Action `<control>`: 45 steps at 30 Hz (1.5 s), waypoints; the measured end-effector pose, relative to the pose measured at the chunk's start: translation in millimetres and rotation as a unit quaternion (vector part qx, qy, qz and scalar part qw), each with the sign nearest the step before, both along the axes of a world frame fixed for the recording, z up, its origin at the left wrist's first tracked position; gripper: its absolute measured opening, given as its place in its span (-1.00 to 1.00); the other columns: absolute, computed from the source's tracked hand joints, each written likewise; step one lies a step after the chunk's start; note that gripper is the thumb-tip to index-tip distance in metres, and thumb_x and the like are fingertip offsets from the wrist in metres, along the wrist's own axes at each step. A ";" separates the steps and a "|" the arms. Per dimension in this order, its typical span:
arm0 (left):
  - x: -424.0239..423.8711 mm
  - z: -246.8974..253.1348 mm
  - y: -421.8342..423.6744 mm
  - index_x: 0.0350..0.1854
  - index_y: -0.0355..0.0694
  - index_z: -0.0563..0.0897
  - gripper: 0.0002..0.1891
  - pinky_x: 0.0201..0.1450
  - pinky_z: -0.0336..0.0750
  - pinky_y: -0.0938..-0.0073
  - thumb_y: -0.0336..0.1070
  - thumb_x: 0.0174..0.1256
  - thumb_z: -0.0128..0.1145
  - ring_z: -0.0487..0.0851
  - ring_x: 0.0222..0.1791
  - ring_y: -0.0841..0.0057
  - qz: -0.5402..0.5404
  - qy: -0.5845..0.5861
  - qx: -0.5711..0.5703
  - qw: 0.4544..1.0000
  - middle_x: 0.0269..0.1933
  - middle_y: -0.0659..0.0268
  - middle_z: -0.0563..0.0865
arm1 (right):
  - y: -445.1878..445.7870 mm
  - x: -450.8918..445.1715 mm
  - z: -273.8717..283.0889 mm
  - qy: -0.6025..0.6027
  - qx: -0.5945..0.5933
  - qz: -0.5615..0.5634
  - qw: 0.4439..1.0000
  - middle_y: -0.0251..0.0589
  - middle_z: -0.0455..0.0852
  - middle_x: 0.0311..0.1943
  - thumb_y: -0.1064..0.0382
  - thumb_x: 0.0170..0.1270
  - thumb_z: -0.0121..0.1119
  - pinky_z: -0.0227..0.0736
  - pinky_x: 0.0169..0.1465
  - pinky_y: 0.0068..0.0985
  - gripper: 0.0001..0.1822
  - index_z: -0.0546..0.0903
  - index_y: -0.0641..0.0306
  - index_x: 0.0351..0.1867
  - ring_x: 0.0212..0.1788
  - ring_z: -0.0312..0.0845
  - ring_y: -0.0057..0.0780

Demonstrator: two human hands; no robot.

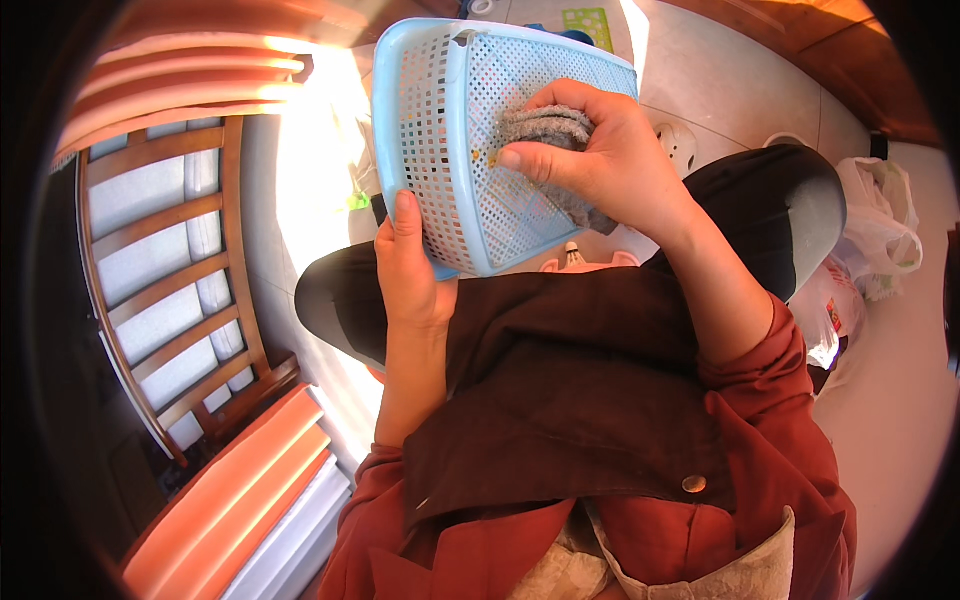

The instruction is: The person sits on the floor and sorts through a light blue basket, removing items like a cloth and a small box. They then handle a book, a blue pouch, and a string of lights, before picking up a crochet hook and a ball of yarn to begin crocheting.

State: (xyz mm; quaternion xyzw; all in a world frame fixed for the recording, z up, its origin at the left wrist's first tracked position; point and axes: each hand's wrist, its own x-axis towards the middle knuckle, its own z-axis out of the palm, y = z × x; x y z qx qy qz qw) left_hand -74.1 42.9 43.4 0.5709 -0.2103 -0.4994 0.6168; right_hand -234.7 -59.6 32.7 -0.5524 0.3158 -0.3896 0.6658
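Note:
A light blue plastic basket [457,142] with perforated walls is held up over my lap, tipped so its lattice face is towards me. My left hand [411,259] grips its rim at the lower left, thumb on the outside and the other fingers mostly hidden. In my right hand [600,157] is a bunched grey cloth [551,127], pressed against or held very close to the lattice. Small yellowish specks show on the basket beside my right thumb. Part of the cloth hangs below the palm.
Below the basket, a shuttlecock [574,253] sits by a pink object [600,265]. A light-coloured clog [677,146] lies beyond my right knee. Plastic bags [874,225] stand at the right. Left are a wooden slatted frame [232,225] and orange curtains [247,487]. A green perforated piece [589,28] lies on the floor.

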 end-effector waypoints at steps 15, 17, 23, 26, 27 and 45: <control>2.2 3.4 1.9 -0.03 -0.41 0.42 -0.58 -0.05 0.48 0.44 -0.09 0.34 -0.10 0.58 -0.14 0.49 -0.040 -0.058 -0.017 0.997 -0.10 0.19 0.59 | -3.7 -6.9 5.6 0.084 -0.012 0.063 0.994 -0.39 0.55 -0.50 0.35 -0.03 0.27 0.38 -0.33 -0.68 -0.79 0.52 0.33 -0.35 -0.44 0.41 -0.71; -0.8 4.7 0.0 -0.08 -0.41 0.46 -0.63 -0.10 0.48 0.53 -0.14 0.35 -0.08 0.59 -0.20 0.57 -0.036 -0.048 -0.019 0.998 -0.15 0.24 0.61 | -6.0 -6.7 2.1 0.063 0.040 0.070 0.995 -0.39 0.55 -0.51 0.35 -0.04 0.25 0.37 -0.34 -0.68 -0.80 0.52 0.33 -0.36 -0.44 0.40 -0.70; 1.9 -9.0 0.4 -0.07 -0.39 0.46 -0.63 -0.09 0.48 0.55 -0.13 0.35 -0.08 0.58 -0.19 0.58 -0.026 -0.028 0.004 0.999 -0.14 0.25 0.61 | -1.0 4.6 -0.9 0.162 -0.053 -0.007 0.985 -0.14 0.63 -0.50 0.29 -0.14 0.19 0.46 -0.33 -0.54 -0.72 0.56 0.40 -0.34 -0.45 0.56 -0.45; 3.3 -7.5 -0.5 0.03 -0.39 0.39 -0.56 0.00 0.46 0.37 -0.06 0.34 -0.11 0.57 -0.08 0.43 -0.025 -0.030 0.017 0.999 -0.05 0.18 0.57 | -4.0 4.3 -6.1 0.152 -0.022 -0.016 0.988 -0.15 0.64 -0.50 0.28 -0.13 0.20 0.46 -0.33 -0.55 -0.73 0.57 0.40 -0.35 -0.45 0.56 -0.46; 3.9 -7.2 -0.5 0.03 -0.39 0.39 -0.55 0.01 0.45 0.36 -0.06 0.34 -0.11 0.56 -0.07 0.42 -0.021 -0.019 0.018 0.999 -0.04 0.18 0.57 | -5.2 3.7 -7.9 0.129 0.012 -0.008 0.991 -0.15 0.64 -0.50 0.28 -0.12 0.21 0.46 -0.33 -0.55 -0.73 0.57 0.40 -0.36 -0.44 0.57 -0.46; 6.9 -9.4 1.8 0.01 -0.41 0.41 -0.58 -0.03 0.47 0.43 -0.10 0.35 -0.11 0.58 -0.13 0.46 -0.066 -0.092 0.006 0.994 -0.06 0.18 0.58 | -3.7 0.8 5.3 0.161 0.018 0.018 0.987 -0.07 0.66 -0.45 0.20 -0.18 0.22 0.48 -0.31 -0.51 -0.62 0.58 0.43 -0.30 -0.41 0.60 -0.43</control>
